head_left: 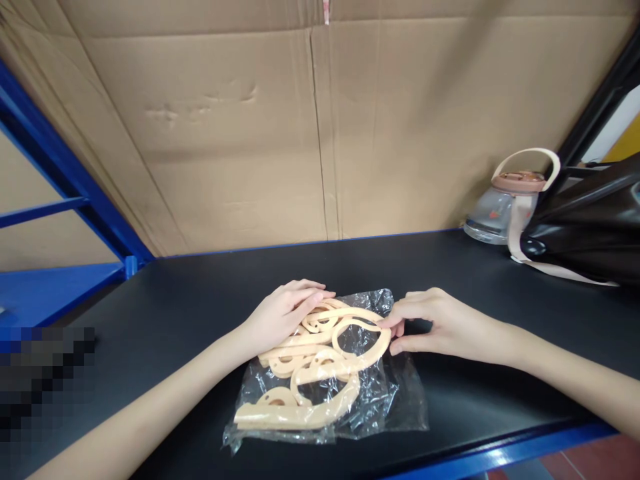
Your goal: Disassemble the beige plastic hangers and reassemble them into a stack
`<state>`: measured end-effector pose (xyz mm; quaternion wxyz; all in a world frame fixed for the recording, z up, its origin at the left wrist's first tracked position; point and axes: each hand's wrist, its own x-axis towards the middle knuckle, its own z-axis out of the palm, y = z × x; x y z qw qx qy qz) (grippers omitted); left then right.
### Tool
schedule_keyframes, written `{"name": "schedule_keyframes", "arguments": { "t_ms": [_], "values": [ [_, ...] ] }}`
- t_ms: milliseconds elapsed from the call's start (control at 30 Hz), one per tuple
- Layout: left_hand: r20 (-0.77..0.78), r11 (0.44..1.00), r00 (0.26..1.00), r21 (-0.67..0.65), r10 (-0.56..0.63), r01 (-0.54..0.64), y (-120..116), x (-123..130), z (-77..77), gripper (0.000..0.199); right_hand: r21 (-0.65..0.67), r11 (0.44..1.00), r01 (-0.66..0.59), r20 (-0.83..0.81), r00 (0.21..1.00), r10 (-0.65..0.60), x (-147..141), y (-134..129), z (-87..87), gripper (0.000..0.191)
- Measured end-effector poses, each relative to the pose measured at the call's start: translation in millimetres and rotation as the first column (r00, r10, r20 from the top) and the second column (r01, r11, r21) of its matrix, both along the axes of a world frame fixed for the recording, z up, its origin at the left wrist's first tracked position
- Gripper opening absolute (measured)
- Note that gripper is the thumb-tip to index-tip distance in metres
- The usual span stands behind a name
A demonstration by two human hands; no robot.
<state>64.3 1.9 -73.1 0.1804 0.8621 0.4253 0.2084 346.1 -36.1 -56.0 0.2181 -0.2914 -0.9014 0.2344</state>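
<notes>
A clear plastic bag (pixel 407 393) lies on the black tabletop in front of me. Several pale, curved wooden pieces (pixel 325 417) overlap in a pile with it; the plastic's glare crosses the lower ones, while for the upper ones I cannot tell whether film covers them. My left hand (pixel 287 310) rests over the pile's upper left, fingers stretched out and laid flat. At the right edge, the bent fingers of my right hand (pixel 423 323) touch a looped wooden piece (pixel 383 343), thumb below and fingertips above its rim.
Behind the black tabletop (pixel 210 273) stands a cardboard wall (pixel 225 147). At the back right are a clear bottle (pixel 493 213) with a handle and strap, and a shiny black bag (pixel 595 227). Blue metal framing (pixel 95 207) rises on the left. A blue edge (pixel 480 457) borders the front.
</notes>
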Motion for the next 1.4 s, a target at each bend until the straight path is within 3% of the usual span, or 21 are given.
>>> {"name": "schedule_keyframes", "arguments": {
  "t_ms": [233,500,800,1033,1167,1400],
  "values": [
    [-0.019,0.997,0.997,0.021,-0.079,0.080,1,-3,2.6,0.032,0.051,0.999,-0.010,0.075,0.997,0.006,-1,-2,1.2,0.030],
    [-0.029,0.995,0.995,0.010,-0.095,0.095,4,-4,1.7,0.032,-0.049,0.999,-0.004,-0.022,1.000,0.003,4,-5,10.5,0.021],
    [0.034,0.995,0.995,-0.041,-0.089,0.090,5,-5,0.6,0.035,-0.072,0.997,-0.006,0.088,0.996,0.012,-1,-3,3.9,0.021],
    [0.166,0.970,0.986,-0.237,-0.008,0.047,2,-4,9.9,0.032,0.076,0.994,-0.084,0.127,0.989,0.074,-3,0,1.4,0.017],
    [0.157,0.935,0.987,-0.343,-0.038,0.090,4,-11,17.2,0.034,0.157,0.984,-0.079,0.150,0.987,0.055,-6,-1,-0.8,0.019],
    [0.152,0.936,0.987,-0.335,-0.061,0.110,5,-20,25.4,0.036,0.212,0.971,-0.107,0.199,0.978,0.064,-12,-5,-10.0,0.044]
  ]
}}
